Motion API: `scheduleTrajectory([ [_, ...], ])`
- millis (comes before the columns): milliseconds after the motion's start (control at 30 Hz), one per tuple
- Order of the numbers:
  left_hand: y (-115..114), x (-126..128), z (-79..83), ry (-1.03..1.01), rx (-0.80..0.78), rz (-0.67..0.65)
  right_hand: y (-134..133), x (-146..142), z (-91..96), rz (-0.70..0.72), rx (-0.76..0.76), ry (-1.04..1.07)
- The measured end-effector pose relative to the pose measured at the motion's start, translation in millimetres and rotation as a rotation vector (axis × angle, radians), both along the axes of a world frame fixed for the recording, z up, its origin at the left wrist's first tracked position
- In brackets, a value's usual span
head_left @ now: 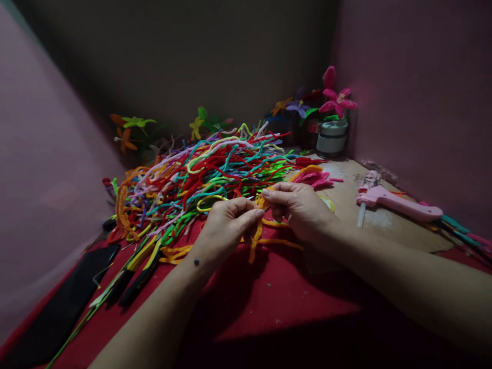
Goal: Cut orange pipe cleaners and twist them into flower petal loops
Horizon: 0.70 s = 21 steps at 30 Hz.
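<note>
Pinching an orange pipe cleaner (257,233) between both hands, just in front of the big multicoloured pipe cleaner pile (207,174). Left hand (226,228) closing fingers narrowly on the strand's upper bend; right hand (298,207) gripping the same strand with thumb and forefinger, nearly touching the left. Lying right of the pile: a pink glue gun (395,205). Standing behind the pile: pink pipe-cleaner flowers (337,100) in a jar (331,138).

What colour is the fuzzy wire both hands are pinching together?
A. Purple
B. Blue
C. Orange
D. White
C: the left hand and right hand meet on an orange pipe cleaner, whose end hangs down over the red cloth.
</note>
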<state>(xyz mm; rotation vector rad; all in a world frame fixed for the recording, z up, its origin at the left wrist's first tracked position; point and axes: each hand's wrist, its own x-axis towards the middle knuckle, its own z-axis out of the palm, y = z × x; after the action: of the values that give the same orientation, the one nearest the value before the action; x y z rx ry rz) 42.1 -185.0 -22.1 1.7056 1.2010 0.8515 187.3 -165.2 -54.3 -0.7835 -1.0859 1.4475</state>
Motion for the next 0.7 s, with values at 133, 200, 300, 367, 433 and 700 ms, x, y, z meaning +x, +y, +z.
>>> scheduleTrajectory([
  [133, 0, 0, -1.3, -0.01, 0.037, 0.108, -2, -1, -0.3, 0.036, 0.008, 0.045],
  [200, 1, 0, -2.5, -0.006, 0.059, 0.132, -4, -2, -0.6, 0.064, -0.022, 0.045],
  [300, 1, 0, -7.2, 0.056, 0.143, 0.137, -5, -4, -1.6, 0.076, -0.051, 0.003],
  [367, 0, 0, -12.3, 0.131, 0.253, 0.144, -6, -5, -2.0, 0.085, -0.069, 0.007],
  [433, -1, 0, -17.7, 0.217, 0.383, 0.156, -6, -6, -1.5, 0.107, -0.133, 0.033],
  [700, 0, -3, -30.5, 0.647, 0.986, 0.138, -8, -11, -0.6, 0.138, -0.422, 0.155],
])
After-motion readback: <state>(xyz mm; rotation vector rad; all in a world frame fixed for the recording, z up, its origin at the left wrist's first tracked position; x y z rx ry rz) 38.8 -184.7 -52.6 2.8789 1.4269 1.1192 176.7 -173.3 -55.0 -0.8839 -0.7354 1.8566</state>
